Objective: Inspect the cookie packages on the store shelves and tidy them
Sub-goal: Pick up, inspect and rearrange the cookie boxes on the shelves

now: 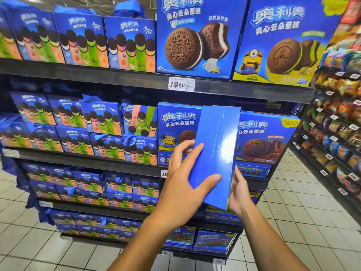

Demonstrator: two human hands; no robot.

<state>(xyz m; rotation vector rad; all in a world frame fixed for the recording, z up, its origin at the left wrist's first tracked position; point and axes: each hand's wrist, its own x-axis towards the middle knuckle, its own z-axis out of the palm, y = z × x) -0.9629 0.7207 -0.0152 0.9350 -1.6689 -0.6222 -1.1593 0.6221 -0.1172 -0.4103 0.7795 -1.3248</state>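
I hold a blue cookie box (216,151) edge-on in front of the second shelf, its plain narrow side facing me. My left hand (183,178) grips its left face, thumb across the narrow side and fingers curled behind. My right hand (239,194) cups the box's lower right side from behind, its fingers hidden. Behind the box stand two more blue cookie boxes: a minion one (175,132) to its left and a chocolate one (261,137) to its right.
Black shelves (117,79) carry rows of blue gift boxes (101,118) on the left and big cookie boxes (197,36) on top. A price tag (181,84) reads 19.90. Snack racks (336,122) line the right. White tiled floor (283,216) lies below.
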